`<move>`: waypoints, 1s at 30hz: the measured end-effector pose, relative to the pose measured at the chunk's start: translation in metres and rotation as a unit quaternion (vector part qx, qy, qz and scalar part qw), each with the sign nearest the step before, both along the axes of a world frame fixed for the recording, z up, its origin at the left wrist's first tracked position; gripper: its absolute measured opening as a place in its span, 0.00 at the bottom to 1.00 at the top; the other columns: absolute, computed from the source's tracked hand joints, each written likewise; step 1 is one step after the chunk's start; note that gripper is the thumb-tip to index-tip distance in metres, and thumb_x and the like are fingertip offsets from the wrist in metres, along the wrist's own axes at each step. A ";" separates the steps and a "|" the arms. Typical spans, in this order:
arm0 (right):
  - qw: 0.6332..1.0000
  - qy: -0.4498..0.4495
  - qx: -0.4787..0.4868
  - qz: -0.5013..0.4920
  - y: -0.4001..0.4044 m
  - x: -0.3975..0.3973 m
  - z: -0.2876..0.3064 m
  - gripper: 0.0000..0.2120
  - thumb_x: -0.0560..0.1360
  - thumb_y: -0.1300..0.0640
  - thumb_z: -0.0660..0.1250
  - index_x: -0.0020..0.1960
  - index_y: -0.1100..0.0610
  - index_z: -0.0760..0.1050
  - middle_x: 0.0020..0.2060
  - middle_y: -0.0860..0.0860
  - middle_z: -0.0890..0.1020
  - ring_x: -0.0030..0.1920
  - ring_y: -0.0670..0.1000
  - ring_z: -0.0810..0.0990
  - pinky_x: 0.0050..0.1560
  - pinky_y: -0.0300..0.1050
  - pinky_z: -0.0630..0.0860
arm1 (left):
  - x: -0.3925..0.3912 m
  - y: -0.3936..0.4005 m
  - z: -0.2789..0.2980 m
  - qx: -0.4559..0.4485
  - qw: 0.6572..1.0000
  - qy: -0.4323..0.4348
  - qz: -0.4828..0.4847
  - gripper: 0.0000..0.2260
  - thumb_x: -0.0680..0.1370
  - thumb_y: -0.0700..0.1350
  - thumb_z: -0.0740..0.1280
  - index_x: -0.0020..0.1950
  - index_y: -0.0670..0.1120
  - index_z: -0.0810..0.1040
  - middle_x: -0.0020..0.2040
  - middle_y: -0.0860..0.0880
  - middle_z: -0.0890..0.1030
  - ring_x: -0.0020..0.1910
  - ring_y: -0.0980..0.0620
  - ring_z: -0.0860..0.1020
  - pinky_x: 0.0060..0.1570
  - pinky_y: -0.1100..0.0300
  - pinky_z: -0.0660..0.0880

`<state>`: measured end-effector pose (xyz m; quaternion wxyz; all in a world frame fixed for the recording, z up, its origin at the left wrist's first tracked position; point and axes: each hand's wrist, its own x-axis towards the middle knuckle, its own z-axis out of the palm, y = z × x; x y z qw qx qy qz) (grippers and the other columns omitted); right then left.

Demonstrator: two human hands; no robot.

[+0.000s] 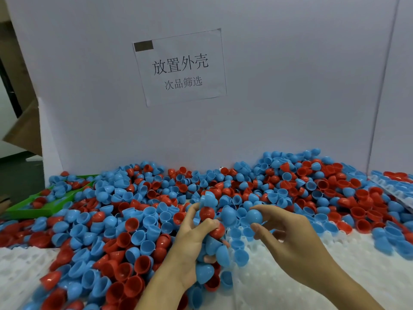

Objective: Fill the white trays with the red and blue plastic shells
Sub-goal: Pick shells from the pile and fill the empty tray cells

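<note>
A deep heap of red and blue plastic shells (138,209) covers the table from left to right. My left hand (192,240) is in the middle, its fingers curled round a bunch of red and blue shells (209,217). My right hand (290,238) is just to the right of it and pinches a single blue shell (253,217) between thumb and fingertips. A white tray (312,271) with round pockets lies under my right hand; a few blue shells (241,257) sit in its pockets near my left hand. Another white tray (20,265) shows at the lower left.
A white board wall (290,97) with a paper sign (181,68) stands close behind the heap. A green tray (53,204) with shells lies at the far left. A filled white tray (393,186) sits at the right edge.
</note>
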<state>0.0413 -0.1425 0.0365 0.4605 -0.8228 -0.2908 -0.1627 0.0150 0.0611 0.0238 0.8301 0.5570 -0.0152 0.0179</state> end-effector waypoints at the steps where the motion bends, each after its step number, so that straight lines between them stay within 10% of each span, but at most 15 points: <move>1: 1.000 0.013 0.015 0.000 0.000 0.002 -0.001 0.12 0.76 0.56 0.71 0.54 0.42 0.78 0.43 0.37 0.83 0.42 0.43 0.84 0.41 0.37 0.81 | 0.001 0.001 -0.001 -0.005 1.000 0.000 0.022 0.17 0.74 0.38 0.73 0.57 0.56 0.79 0.38 0.41 0.81 0.30 0.45 0.77 0.24 0.63 0.65; 19: 0.961 0.235 0.141 0.035 -0.006 0.010 0.006 0.10 0.76 0.51 0.67 0.56 0.48 0.80 0.42 0.48 0.87 0.42 0.49 0.86 0.40 0.41 0.81 | 0.007 0.006 -0.004 -0.029 0.990 0.010 0.140 0.13 0.78 0.37 0.68 0.55 0.55 0.78 0.35 0.43 0.82 0.27 0.46 0.78 0.17 0.65 0.64; 30: 0.979 0.136 0.107 0.106 0.019 0.008 0.080 0.13 0.72 0.52 0.72 0.56 0.42 0.80 0.48 0.45 0.87 0.46 0.45 0.86 0.44 0.32 0.80 | 0.008 0.008 -0.004 -0.044 0.989 0.030 0.136 0.19 0.77 0.36 0.69 0.63 0.55 0.75 0.34 0.44 0.82 0.26 0.48 0.77 0.19 0.64 0.66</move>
